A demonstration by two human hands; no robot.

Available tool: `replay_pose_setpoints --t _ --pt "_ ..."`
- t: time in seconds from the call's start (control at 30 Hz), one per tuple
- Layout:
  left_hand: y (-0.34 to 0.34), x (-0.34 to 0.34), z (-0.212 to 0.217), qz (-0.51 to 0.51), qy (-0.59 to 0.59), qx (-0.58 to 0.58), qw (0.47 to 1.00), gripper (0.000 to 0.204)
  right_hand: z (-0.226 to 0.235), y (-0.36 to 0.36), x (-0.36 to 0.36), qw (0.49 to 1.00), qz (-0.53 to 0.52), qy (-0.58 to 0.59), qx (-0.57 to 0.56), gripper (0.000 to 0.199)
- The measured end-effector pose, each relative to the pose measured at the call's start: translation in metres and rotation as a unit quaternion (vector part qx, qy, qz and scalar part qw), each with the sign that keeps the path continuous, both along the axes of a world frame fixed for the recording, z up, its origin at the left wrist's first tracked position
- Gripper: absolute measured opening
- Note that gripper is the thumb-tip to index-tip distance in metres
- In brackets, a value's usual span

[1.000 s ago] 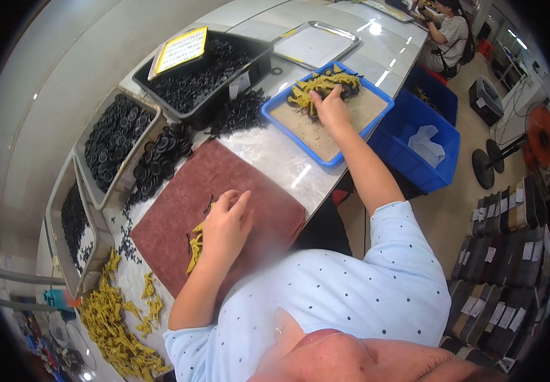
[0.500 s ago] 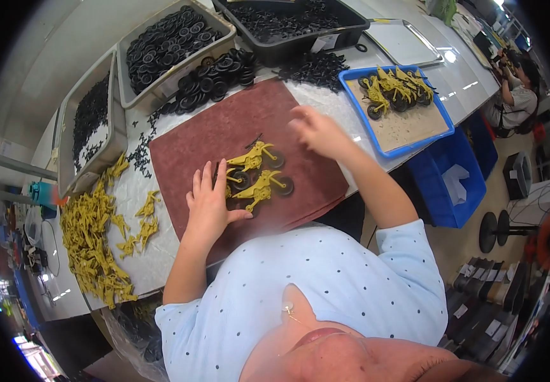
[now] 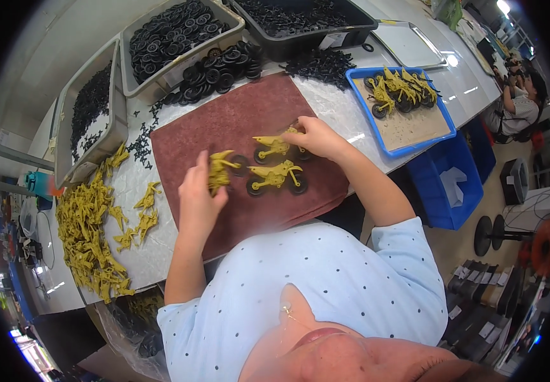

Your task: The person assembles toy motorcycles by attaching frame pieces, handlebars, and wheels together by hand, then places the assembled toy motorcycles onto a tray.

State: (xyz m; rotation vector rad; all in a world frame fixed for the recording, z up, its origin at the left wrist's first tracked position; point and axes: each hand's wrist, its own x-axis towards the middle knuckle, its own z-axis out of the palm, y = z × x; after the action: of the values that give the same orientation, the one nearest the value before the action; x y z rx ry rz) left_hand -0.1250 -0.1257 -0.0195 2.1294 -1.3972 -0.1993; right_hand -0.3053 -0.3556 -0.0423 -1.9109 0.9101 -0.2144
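My left hand (image 3: 200, 192), slightly blurred, is closed round a yellow toy motorcycle (image 3: 221, 167) at the left part of a reddish-brown cloth (image 3: 192, 134). A black wheel shows at that toy's right side; its lower part is hidden by my fingers. My right hand (image 3: 318, 137) pinches the front end of a second yellow toy motorcycle (image 3: 271, 146), whose black wheels rest at the cloth. Between the hands and nearer to me, a third toy motorcycle (image 3: 277, 174) lies on its side with both wheels showing.
Loose yellow motorcycle bodies (image 3: 90, 235) are heaped at the left. Behind the cloth stand a grey bin of black wheels (image 3: 179, 41), a dark bin of small black parts (image 3: 300, 19) and a wheel pile (image 3: 217, 70). At right, a blue tray (image 3: 386, 148) carries several toy motorcycles.
The toy motorcycles have shifted right and spread apart on the cloth. My left hand has gone from spread over them to closed round one; my right hand has come down onto another's front end.
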Motion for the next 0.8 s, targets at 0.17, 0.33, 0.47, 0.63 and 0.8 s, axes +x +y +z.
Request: replay_pose_setpoints --t 0.17,0.33,0.47,0.63,0.8 --pt "-0.032 -0.047 -0.012 -0.242 -0.072 -0.029 0.967 0.076 -0.008 0.013 -0.008 0.996 -0.042 -0.037 -0.066 0.046" --pt "-0.045 -0.046 -0.014 -0.277 -0.138 0.011 0.951 0.076 -0.022 0.019 -0.015 0.993 -0.071 -0.059 -0.073 0.045" --pt "-0.047 -0.041 -0.013 -0.268 -0.085 0.021 0.959 0.083 -0.036 0.021 -0.028 0.980 -0.124 -0.135 -0.074 0.048" --pt "-0.069 -0.041 -0.005 -0.196 0.064 -0.073 0.976 0.079 -0.020 0.031 -0.037 0.967 -0.120 -0.188 0.121 0.037" --pt "-0.107 -0.043 -0.016 -0.233 0.054 -0.002 0.971 0.076 -0.007 0.033 -0.049 0.754 -0.081 -0.348 0.551 0.046"
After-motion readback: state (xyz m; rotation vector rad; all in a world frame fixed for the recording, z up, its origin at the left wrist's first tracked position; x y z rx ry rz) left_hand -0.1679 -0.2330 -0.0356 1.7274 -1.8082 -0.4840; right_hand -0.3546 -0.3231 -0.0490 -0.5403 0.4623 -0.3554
